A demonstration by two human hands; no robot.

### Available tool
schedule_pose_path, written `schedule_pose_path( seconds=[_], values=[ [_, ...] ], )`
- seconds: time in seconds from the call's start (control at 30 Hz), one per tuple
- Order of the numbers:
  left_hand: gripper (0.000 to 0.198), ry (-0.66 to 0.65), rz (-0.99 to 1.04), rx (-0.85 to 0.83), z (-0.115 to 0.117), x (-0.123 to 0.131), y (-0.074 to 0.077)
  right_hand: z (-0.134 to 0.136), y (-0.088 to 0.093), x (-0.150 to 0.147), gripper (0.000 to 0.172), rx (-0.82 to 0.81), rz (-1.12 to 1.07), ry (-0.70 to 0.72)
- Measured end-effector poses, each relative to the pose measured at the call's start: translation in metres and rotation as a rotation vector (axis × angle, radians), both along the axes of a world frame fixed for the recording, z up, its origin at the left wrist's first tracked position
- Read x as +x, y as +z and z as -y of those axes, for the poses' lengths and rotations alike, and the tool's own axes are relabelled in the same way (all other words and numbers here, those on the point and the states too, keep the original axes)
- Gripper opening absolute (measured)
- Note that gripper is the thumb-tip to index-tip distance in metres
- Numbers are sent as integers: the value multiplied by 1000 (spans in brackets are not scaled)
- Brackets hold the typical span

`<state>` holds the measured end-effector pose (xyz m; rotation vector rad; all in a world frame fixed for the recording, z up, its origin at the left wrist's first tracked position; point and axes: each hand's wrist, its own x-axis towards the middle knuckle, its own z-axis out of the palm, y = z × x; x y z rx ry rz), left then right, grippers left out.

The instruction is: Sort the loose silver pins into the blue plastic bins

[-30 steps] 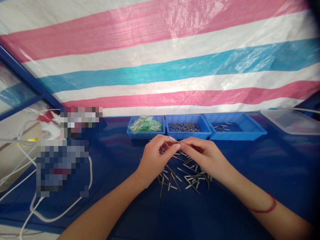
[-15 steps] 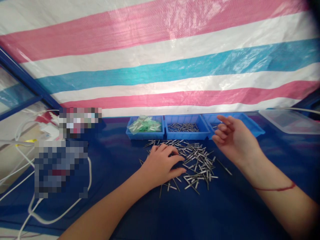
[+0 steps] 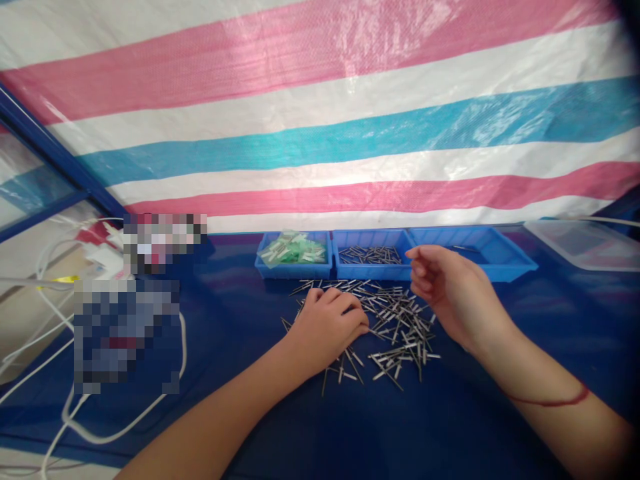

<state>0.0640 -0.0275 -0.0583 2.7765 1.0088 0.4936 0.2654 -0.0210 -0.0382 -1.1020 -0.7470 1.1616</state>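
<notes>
Silver blind rivets (image 3: 400,313) lie in a loose pile on the dark blue table. My left hand (image 3: 333,327) rests palm down over the pile's left side, its thumb and index finger pinched on a blind rivet whose end pokes out toward the right. Above the pile's right edge, in front of the bins, hovers my right hand (image 3: 450,293). Its fingers are loosely curled and apart, and no rivet shows in them. Behind the pile, the middle blue bin (image 3: 373,272) contains many rivets. A few dark rivets (image 3: 465,249) lie in the right blue bin (image 3: 505,267), partly covered by my hand.
The left blue bin (image 3: 295,271) is heaped with green-and-clear plastic packets (image 3: 295,249). A clear plastic lid (image 3: 585,247) lies at the back right. White cables (image 3: 125,433) and blurred items occupy the left. A striped tarpaulin (image 3: 320,153) hangs behind.
My left thumb and index finger have closed together on a rivet. My right hand has moved left, off the right bin, and turned, uncovering more of that bin. The view has shifted slightly.
</notes>
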Motion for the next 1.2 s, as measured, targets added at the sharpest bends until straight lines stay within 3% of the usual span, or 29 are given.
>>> schedule_pose_path(
  seconds=[0.2,0.3,0.4,0.63,0.93,1.2],
  values=[
    [16,210,397,-306,-2,0,14,9,0,-7,16,117,514,239],
    [15,224,549,-423,-1,1,14,13,1,-16,20,172,578,338],
    [13,211,616,-472,1,3,12,15,1,-23,18,188,558,332],
    [12,212,682,-485,2,5,9,19,-2,-28,20,116,473,286],
    [19,228,614,-457,2,5,11,24,-3,-29,15,282,703,243],
    [14,239,675,-358,0,1,16,19,-2,-25,16,221,604,273]
  ],
)
